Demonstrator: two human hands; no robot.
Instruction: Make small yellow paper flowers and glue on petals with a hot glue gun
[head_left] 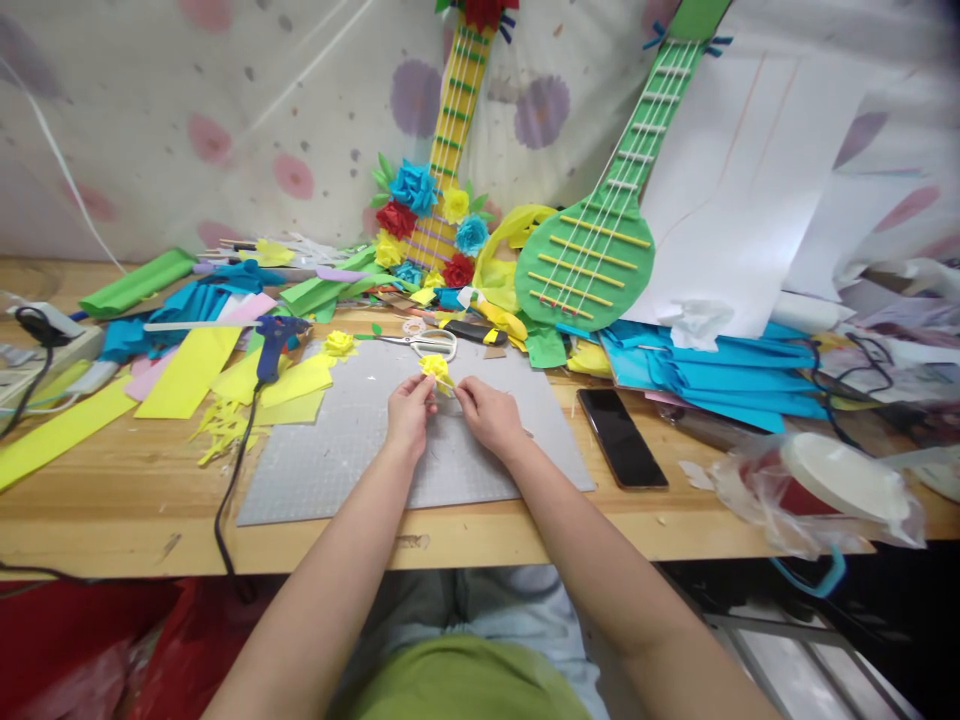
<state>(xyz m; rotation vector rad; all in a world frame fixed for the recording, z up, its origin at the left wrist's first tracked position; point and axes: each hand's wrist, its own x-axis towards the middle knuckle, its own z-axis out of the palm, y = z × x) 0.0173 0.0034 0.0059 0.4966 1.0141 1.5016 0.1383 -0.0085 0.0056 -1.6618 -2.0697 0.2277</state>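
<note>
Over the grey cutting mat [315,480], a small yellow crepe-paper flower [433,368] is held between my two hands. My left hand [409,412] pinches it at its lower left side. Fingers closed, my right hand [489,412] grips the flower's right edge; the exact spot between the fingertips is too small to make out. Just beyond the flower lie white-handled scissors [442,346] and a black utility knife [474,331]. A second yellow paper flower [339,344] rests at the mat's far left corner.
A blue glue gun [277,345] with a black cord stands left, among yellow paper strips [191,372]. Behind are a flower-trimmed yellow paper instrument [454,110] and a green one [585,260]. To the right lie a phone [621,438], blue paper [705,375] and a plastic-wrapped tub [847,475].
</note>
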